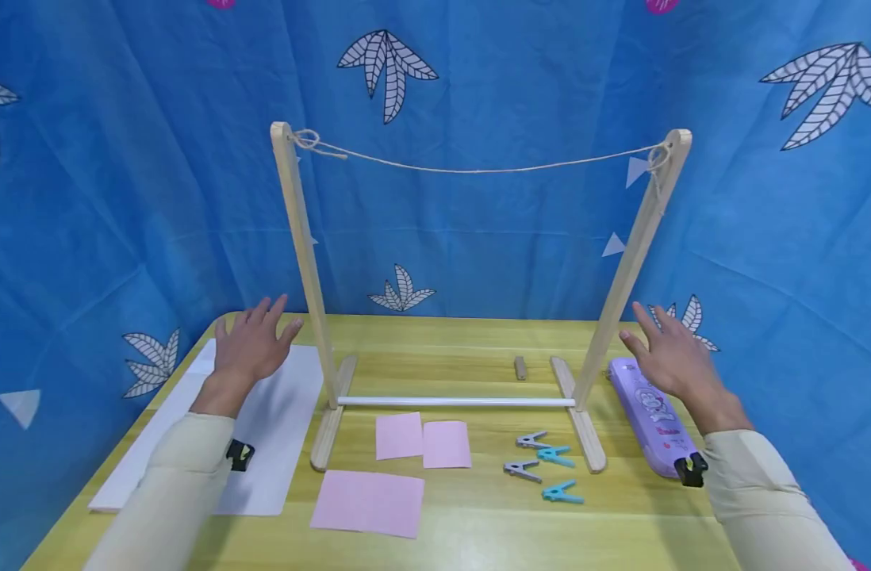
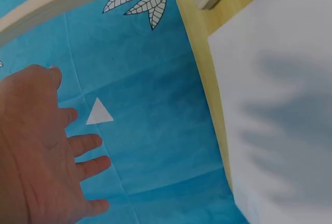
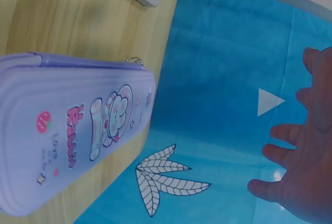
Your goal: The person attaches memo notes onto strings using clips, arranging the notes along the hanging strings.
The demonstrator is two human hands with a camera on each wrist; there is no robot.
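Observation:
My left hand [image 1: 253, 341] hovers with spread fingers over white paper sheets [image 1: 264, 468], left of a wooden frame [image 1: 308, 262]. Above the purple pencil case [image 1: 653, 416] is my right hand [image 1: 671, 357], its fingers spread too and holding nothing. A string [image 1: 471, 170] is tied between the tops of the frame's two posts, sagging slightly. Pink paper pieces [image 1: 367, 503] lie in front of the frame. To their right are grey clothespins [image 1: 523, 469] and turquoise clothespins [image 1: 562, 492]. In the right wrist view the pencil case [image 3: 78, 125] shows a cartoon print.
A white rod [image 1: 457, 402] joins the frame's feet low down. Behind it on the wooden table [image 1: 421, 345] lies a small brown block [image 1: 520, 368]. Blue cloth [image 1: 464, 254] with leaf prints hangs around the back and sides.

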